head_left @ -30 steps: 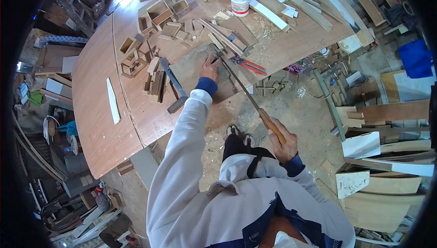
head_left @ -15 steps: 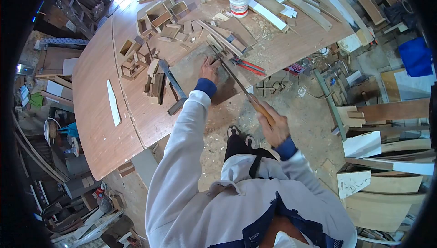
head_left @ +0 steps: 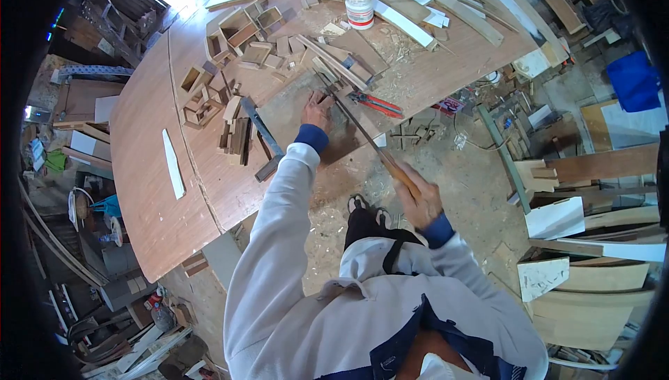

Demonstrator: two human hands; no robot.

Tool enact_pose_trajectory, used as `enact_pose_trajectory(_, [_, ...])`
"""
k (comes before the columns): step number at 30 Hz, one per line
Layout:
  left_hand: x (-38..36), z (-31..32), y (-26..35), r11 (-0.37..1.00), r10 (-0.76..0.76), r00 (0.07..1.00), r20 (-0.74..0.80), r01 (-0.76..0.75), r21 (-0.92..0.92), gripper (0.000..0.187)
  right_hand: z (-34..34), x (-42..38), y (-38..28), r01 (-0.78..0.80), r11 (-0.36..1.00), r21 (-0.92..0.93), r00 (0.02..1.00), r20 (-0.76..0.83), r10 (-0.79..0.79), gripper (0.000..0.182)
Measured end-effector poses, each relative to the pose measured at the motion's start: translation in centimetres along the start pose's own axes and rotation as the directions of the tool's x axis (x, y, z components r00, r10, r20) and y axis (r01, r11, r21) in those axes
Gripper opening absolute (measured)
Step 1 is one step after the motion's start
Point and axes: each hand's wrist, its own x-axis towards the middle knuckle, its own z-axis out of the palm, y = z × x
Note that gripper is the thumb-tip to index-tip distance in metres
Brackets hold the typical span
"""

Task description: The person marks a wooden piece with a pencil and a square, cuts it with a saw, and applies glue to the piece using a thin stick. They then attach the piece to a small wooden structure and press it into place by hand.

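Note:
My right hand grips the wooden handle of a hand saw. Its long thin blade runs up and left across a flat grey-brown board that lies on the brown workbench. My left hand presses flat on that board, right beside the blade. The blade's far end reaches a cluster of thin wooden strips on the bench.
Small wooden box frames and blocks are spread over the bench. A dark hammer-like tool lies left of the board, red-handled pliers to its right, a white glue jar behind. Planks and offcuts crowd the floor on the right.
My right hand pushed the saw forward along the board from one second ago, then eased back a little. My left hand has stayed pressed on the board.

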Motion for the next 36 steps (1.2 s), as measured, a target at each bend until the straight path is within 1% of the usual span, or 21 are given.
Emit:
enact_pose_trajectory(3, [-0.1,-0.2,-0.5,0.995,-0.009,0.996,0.088,0.0,0.1,0.035,-1.7,-2.7,0.1,0.16,0.985,0.065,0.985,-0.071,-0.155,0.039])
enact_pose_trajectory(4, [-0.4,-0.1,-0.7,0.995,-0.013,0.995,0.094,0.004,0.099,0.035,-1.6,-2.7,-0.1,0.153,0.986,0.068,0.987,-0.068,-0.148,0.039])
enact_pose_trajectory(6, [-0.1,0.1,-0.9,0.993,0.013,0.997,0.08,-0.022,0.118,0.037,-1.3,-1.0,-1.0,-0.023,0.999,0.029,0.999,0.028,0.022,0.04])
enact_pose_trajectory(10, [-0.1,0.9,-1.4,0.994,0.104,0.994,-0.015,-0.103,0.046,0.022,0.5,1.5,-0.3,0.058,0.998,-0.026,0.998,0.0,-0.058,0.04])
enact_pose_trajectory(12, [-0.9,3.1,-3.9,0.893,-0.29,0.938,0.19,0.337,-0.298,0.027,-0.9,-1.3,-0.2,-0.014,1.0,0.018,1.0,0.018,0.013,0.038])
enact_pose_trajectory(13, [-0.3,1.7,-2.7,0.892,-0.295,0.937,0.184,0.34,-0.298,0.027,-1.2,-2.0,0.0,-0.009,1.0,0.016,1.0,0.024,0.009,0.038])
enact_pose_trajectory(15, [0.1,-0.8,0.0,0.994,0.033,0.997,0.063,-0.039,0.099,0.036,-1.5,-3.3,0.7,0.101,0.995,0.021,0.993,-0.067,-0.1,0.038])
enact_pose_trajectory(19, [0.0,0.5,-1.7,0.995,0.044,0.996,0.072,-0.05,0.087,0.037,0.4,0.9,0.1,0.032,0.999,-0.015,0.999,0.004,-0.032,0.04])
enact_pose_trajectory(20, [-0.8,2.6,-4.0,0.98,-0.142,0.981,0.13,0.157,-0.12,0.037,0.6,1.1,0.1,0.043,0.999,-0.005,0.999,-0.004,-0.043,0.04])
enact_pose_trajectory(21, [-1.0,3.7,-5.3,0.881,-0.302,0.927,0.222,0.361,-0.306,0.036,0.7,1.3,0.1,0.056,0.998,0.002,0.998,-0.015,-0.056,0.041])
enact_pose_trajectory(22, [-1.0,3.5,-4.7,0.88,-0.301,0.927,0.225,0.361,-0.309,0.036,0.3,0.2,0.3,0.053,0.999,0.0,0.998,-0.017,-0.053,0.041])
enact_pose_trajectory(24, [-0.7,2.6,-3.8,0.986,-0.08,0.995,0.062,0.088,-0.141,0.036,-1.1,-2.6,1.1,0.11,0.994,0.009,0.993,-0.044,-0.11,0.041])
enact_pose_trajectory(25, [-0.5,1.2,-2.4,0.986,-0.088,0.994,0.061,0.096,-0.139,0.036,-1.2,-3.2,1.5,0.159,0.987,0.032,0.985,-0.076,-0.156,0.042])
enact_pose_trajectory(26, [0.0,-0.6,-0.6,0.998,-0.047,0.995,0.086,0.049,-0.025,0.035,-1.3,-3.1,0.4,0.153,0.988,0.034,0.986,-0.072,-0.15,0.042])
enact_pose_trajectory(27, [0.4,-1.4,0.5,0.996,-0.003,0.994,0.113,-0.006,0.084,0.035,-1.5,-2.2,-1.5,0.048,0.996,0.081,0.999,-0.02,-0.047,0.042])
enact_pose_trajectory(28, [0.3,-0.9,0.1,0.997,-0.001,0.994,0.112,-0.008,0.082,0.035,-1.5,-1.3,-2.6,-0.055,0.991,0.121,0.998,0.035,0.051,0.042])
enact_pose_trajectory(29, [0.0,-0.4,-0.5,0.995,0.014,0.996,0.093,-0.023,0.092,0.034,-1.0,-0.4,-2.2,-0.057,0.991,0.123,0.998,0.033,0.053,0.042])
enact_pose_trajectory(31, [0.3,0.0,-1.2,0.992,0.047,0.996,0.074,-0.055,0.11,0.034,0.5,1.2,-0.5,0.103,0.994,-0.032,0.995,-0.011,-0.104,0.04])
enact_pose_trajectory(34, [0.1,0.4,-1.1,0.996,0.055,0.998,0.03,-0.057,0.069,0.033,-0.9,-2.5,0.1,0.142,0.989,-0.039,0.984,-0.098,-0.145,0.038])
enact_pose_trajectory(35, [0.1,0.1,-1.0,0.996,0.035,0.997,0.063,-0.039,0.077,0.034,-1.6,-3.5,-0.8,0.013,0.991,0.131,0.999,-0.033,-0.009,0.038])
enact_pose_trajectory(36, [0.0,-0.2,-0.8,0.996,0.019,0.995,0.101,-0.028,0.084,0.035,-1.5,-3.3,-1.5,0.005,0.991,0.133,0.999,-0.034,-0.001,0.038])
